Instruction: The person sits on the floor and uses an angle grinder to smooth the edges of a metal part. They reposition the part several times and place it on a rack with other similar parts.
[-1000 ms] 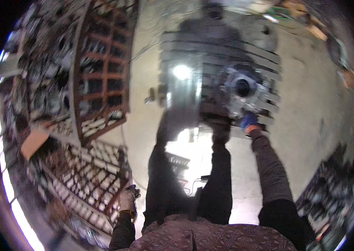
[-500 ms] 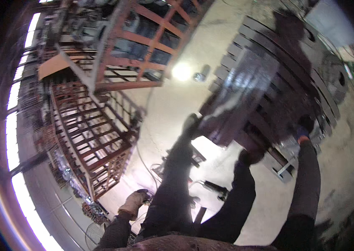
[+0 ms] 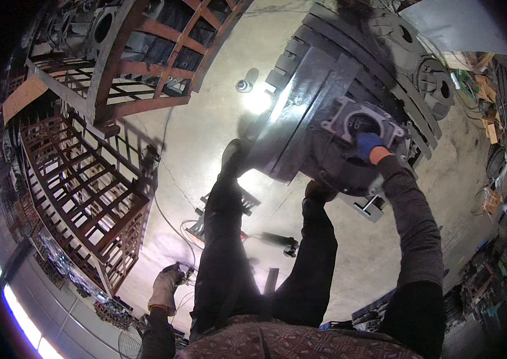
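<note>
My right hand (image 3: 370,147), in a blue glove with an orange cuff, grips a grey metal casting (image 3: 349,122) at its large round opening. Its fingertips are partly hidden inside. The casting lies on a dark slatted metal stand (image 3: 322,57), beside a broad smooth metal plate (image 3: 301,96). Low at the left, my left hand (image 3: 165,288) wears a tan work glove. Its fingers are curled around a small dark thing, too unclear to name, near a cable.
A dark tool with a long body (image 3: 278,240) lies on the floor between my legs. Brown barred metal crates (image 3: 95,197) stand at the left, one holding castings. More round castings (image 3: 433,84) sit beyond the stand. A small can-like object (image 3: 243,86) is on the floor.
The view has swung, so the stand and crates sit further left and are sharper. My right hand remains at the casting, slightly further left along it. My left hand stays low with fingers curled.
</note>
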The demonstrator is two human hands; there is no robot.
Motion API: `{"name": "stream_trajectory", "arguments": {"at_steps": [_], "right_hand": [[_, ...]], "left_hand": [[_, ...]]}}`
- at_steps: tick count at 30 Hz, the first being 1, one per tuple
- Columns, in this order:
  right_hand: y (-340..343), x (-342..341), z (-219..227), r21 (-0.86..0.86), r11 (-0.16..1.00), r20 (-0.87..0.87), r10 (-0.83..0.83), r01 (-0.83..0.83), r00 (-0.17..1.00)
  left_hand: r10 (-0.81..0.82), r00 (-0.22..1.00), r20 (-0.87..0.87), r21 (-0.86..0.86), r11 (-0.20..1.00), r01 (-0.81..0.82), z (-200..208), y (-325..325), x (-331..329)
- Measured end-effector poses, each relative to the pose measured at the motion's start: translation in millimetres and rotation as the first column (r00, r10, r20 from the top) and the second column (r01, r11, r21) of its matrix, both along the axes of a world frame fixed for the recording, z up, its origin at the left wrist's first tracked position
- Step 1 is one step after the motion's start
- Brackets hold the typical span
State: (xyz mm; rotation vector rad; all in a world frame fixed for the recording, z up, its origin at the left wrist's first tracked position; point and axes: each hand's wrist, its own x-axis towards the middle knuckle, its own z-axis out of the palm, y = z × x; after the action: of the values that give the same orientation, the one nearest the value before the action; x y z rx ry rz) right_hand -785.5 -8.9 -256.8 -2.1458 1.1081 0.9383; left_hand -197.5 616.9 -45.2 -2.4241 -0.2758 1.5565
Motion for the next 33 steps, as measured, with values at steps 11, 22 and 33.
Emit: {"name": "stream_trajectory", "arguments": {"at_steps": [11, 22, 33], "right_hand": [[158.7, 150.3, -210.9, -0.297, 0.934, 0.440, -0.053, 0.201, 0.896], [194.2, 194.3, -166.7, -0.215, 0.888, 0.355, -0.317, 0.407, 0.879], [587.3, -8.0, -271.4, -0.129, 0.289, 0.235, -0.920, 0.949, 0.312]], "left_hand": [[-0.048, 0.990, 0.130, -0.398, 0.912, 0.097, 16.4, -152.7, 54.1], [-0.102, 0.993, -0.063, -0.883, 0.470, -0.008, -39.7, -386.7, 5.0], [-0.573, 0.798, -0.186, -0.982, 0.126, -0.138, -167.5, -390.3, -181.6]]}}
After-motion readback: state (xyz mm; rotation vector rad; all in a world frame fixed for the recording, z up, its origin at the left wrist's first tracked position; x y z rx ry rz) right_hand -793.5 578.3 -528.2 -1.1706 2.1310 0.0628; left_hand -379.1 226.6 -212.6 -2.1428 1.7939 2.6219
